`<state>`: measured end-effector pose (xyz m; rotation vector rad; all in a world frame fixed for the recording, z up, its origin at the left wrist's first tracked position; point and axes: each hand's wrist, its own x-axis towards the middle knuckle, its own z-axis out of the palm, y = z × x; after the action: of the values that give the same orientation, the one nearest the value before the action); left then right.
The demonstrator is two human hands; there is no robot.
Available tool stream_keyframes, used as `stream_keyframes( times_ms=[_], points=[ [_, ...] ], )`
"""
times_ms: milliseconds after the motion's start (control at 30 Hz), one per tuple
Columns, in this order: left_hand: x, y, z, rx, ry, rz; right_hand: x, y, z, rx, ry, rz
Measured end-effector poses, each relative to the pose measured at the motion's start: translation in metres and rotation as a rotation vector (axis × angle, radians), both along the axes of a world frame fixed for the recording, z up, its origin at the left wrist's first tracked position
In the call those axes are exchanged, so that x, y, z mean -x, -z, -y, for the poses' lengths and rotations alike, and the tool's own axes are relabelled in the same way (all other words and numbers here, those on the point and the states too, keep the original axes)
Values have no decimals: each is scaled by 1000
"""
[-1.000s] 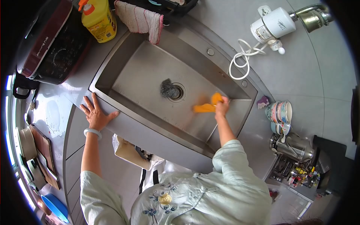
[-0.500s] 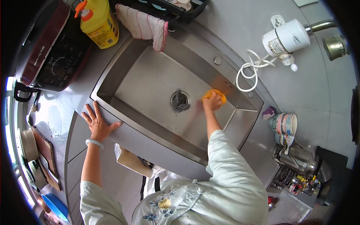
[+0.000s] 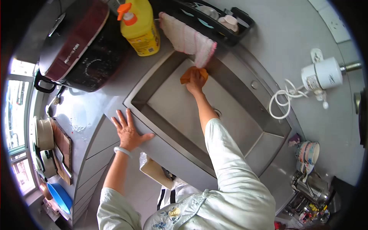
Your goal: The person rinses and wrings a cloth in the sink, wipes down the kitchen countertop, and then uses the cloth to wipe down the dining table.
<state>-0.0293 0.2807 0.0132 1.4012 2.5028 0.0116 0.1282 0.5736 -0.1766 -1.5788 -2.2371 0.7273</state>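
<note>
My right hand (image 3: 196, 81) grips an orange cloth (image 3: 188, 75) and presses it on the floor of the steel sink (image 3: 245, 126), near its far left corner. Just beyond it, a white and pink striped towel (image 3: 188, 34) hangs over the sink's back edge. My right forearm covers most of the drain. On the counter's front edge, beside the sink's left corner, my left hand (image 3: 129, 132) rests flat with its fingers spread. It holds nothing, and a pale bangle (image 3: 122, 150) circles that wrist.
A dark red cooker (image 3: 76, 50) and a yellow pump bottle (image 3: 142, 30) stand left of the sink. Behind is a black rack (image 3: 230, 27). A white water heater (image 3: 322, 74) with a coiled cord and stacked bowls (image 3: 308, 152) are at the right.
My right hand has carried the orange cloth from the sink's right side, past the drain, to the far left corner. My left hand stays on the counter edge; the whole view has shifted.
</note>
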Motion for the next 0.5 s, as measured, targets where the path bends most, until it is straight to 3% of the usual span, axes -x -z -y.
stream_keyframes(
  times_ms=[100, 167, 233, 300, 367, 400, 467, 500],
  points=[
    [-4, -13, -6, 70, -73, 77, 39, 11, -1, -1, -250, -27],
    [-1, -12, -1, 48, -66, 61, 47, 13, 14, -104, -241, -24],
    [-5, -18, -7, 68, -57, 70, 52, -40, 55, 27, -351, 88],
    [-6, -23, -8, 76, -75, 89, 54, -52, 94, 138, -536, 183],
    [-8, -25, -10, 73, -66, 88, 63, -92, 144, 943, -158, -565],
    [-8, -24, -9, 72, -63, 90, 59, -81, 143, 942, -154, -564],
    [-8, -18, -8, 84, -90, 55, 46, -40, 143, 176, -899, -61],
    [-8, -16, -6, 89, -72, 67, 31, -41, 147, 185, -880, -52]
  ],
)
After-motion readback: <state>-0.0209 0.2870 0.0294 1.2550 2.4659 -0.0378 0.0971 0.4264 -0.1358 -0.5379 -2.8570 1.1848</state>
